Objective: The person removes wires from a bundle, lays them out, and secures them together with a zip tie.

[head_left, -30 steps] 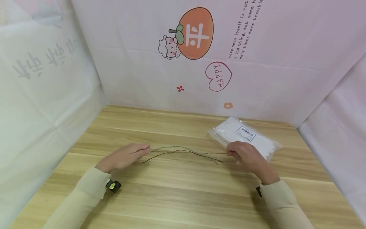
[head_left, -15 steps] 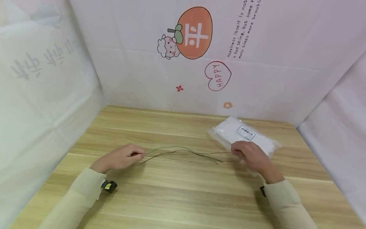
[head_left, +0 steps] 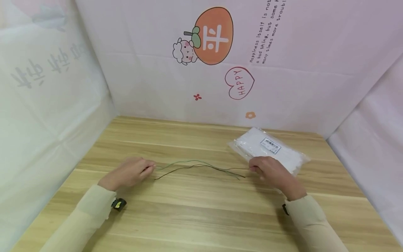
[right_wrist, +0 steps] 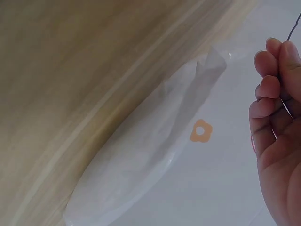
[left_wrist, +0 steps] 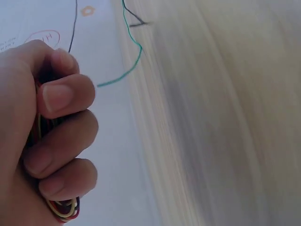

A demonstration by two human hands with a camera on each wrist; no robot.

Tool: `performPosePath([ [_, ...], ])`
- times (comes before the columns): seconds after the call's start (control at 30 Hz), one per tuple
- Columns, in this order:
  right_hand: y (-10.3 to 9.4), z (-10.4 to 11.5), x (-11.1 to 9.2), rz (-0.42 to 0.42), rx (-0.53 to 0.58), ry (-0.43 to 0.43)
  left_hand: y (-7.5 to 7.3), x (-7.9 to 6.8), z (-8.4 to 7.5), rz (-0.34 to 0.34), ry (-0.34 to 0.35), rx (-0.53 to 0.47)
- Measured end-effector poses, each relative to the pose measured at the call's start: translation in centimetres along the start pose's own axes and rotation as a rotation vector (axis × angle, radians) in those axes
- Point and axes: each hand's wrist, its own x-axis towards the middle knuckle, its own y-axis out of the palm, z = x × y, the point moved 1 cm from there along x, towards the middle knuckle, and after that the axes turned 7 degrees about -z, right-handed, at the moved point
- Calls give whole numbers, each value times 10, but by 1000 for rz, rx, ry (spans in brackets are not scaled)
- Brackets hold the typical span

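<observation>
My left hand [head_left: 129, 172] grips a bundle of thin coloured wires [left_wrist: 66, 208]; red, yellow and black loops poke out below the little finger in the left wrist view. One dark wire [left_wrist: 74, 23] runs up from its thumb and forefinger. Across from it, my right hand [head_left: 271, 173] pinches the end of this thin wire [head_left: 237, 168] between thumb and forefinger, its other fingers bent. Between the hands, a green wire [head_left: 192, 161] and a black wire [head_left: 176, 170] lie in shallow arcs on the wooden table [head_left: 189, 213], crossing towards their right ends.
A clear plastic bag [head_left: 283, 150] with white contents and a barcode label lies at the back right, partly behind my right hand. Printed white cloth [head_left: 151, 87] hangs behind the table and along both sides.
My left hand has drawn to the left with the bundle. The right hand shifted a little right, then came back left. The green and black wires stay where they were.
</observation>
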Motion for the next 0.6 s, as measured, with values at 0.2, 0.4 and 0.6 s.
performPosePath([
  [0.2,3,-1,0,10,-18,8,-3,-6,13,-88,20,48],
  [0.4,6,0,2,27,-6,14,-4,-12,20,-60,-54,43],
  [0.6,15,8,11,62,-10,5,6,-9,16,-33,-65,-11],
])
